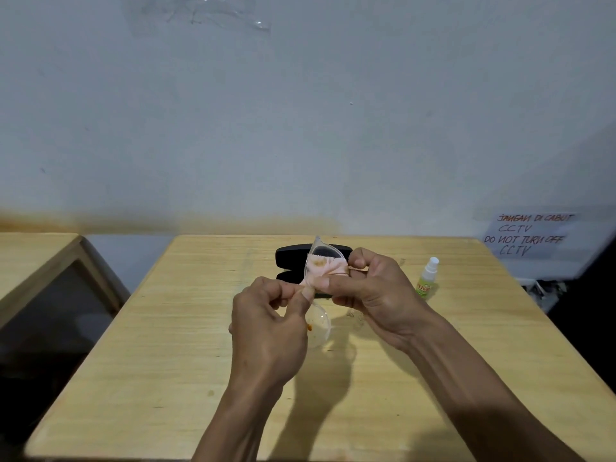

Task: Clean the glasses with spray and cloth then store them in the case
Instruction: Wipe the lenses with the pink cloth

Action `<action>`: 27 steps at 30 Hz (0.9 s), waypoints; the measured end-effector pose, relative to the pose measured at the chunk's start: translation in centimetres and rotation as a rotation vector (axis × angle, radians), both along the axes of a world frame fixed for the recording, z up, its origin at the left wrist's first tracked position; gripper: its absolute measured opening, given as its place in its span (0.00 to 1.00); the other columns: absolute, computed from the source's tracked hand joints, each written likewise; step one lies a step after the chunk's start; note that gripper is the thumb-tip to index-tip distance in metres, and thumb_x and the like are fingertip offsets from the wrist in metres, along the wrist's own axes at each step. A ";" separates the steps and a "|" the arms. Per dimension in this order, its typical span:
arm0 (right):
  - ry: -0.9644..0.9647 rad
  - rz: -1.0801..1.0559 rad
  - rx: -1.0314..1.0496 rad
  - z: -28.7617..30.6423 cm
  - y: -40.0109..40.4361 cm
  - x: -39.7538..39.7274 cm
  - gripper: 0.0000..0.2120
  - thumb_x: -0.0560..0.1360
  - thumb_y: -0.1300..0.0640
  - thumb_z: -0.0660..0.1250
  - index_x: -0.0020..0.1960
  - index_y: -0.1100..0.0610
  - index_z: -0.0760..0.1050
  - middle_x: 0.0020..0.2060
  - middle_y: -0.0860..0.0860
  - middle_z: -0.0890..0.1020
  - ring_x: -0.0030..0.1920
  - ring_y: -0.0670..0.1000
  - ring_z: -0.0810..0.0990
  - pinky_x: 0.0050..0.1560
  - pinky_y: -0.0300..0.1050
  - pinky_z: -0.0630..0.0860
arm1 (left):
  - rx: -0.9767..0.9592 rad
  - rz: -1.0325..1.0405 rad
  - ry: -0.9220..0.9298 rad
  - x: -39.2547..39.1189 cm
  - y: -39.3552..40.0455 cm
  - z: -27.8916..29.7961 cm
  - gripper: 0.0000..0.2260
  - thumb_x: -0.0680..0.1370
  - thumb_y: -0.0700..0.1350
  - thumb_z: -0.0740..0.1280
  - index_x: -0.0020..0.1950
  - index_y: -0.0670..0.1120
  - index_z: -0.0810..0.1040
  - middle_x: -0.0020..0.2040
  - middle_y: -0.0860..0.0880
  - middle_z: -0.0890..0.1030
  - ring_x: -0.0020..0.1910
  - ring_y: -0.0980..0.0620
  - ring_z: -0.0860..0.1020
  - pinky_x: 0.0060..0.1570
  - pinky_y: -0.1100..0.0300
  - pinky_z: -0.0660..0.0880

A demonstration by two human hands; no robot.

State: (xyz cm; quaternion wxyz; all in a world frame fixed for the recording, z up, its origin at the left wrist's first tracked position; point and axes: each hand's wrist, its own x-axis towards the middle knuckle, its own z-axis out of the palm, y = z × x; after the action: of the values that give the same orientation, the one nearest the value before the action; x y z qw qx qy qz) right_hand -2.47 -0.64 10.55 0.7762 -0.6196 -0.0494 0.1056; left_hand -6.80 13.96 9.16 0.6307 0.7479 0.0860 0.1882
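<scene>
Clear-framed glasses (320,323) are held upright over the middle of the wooden table (166,345), one lens up and one lens down. My left hand (266,328) pinches the frame near its bridge. My right hand (370,291) presses a pale pink cloth (325,270) with a brownish stain against the upper lens. Behind the hands lies the open black glasses case (293,253), partly hidden by them. A small spray bottle (427,278) with a white cap and green label stands to the right of my right hand.
A second wooden table (33,261) stands at the left across a gap. The wall is right behind the table's far edge. A handwritten paper sign (530,233) hangs at the right.
</scene>
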 end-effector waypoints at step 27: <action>-0.284 -0.281 -0.052 -0.5 1.2 -1.5 0.09 0.71 0.63 0.77 0.51 0.56 0.87 0.44 0.50 0.89 0.46 0.46 0.87 0.47 0.38 0.81 | 0.011 -0.035 0.016 0.0 -0.3 -0.7 0.11 0.72 0.45 0.76 0.32 0.45 0.80 0.34 0.53 0.75 0.34 0.57 0.71 0.42 0.52 0.71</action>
State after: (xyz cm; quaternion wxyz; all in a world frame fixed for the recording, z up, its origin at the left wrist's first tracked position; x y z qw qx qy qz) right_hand -3.92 0.57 10.01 0.7523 -0.6489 -0.0688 -0.0912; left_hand -6.79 13.69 8.45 0.6290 0.7542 0.0768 0.1719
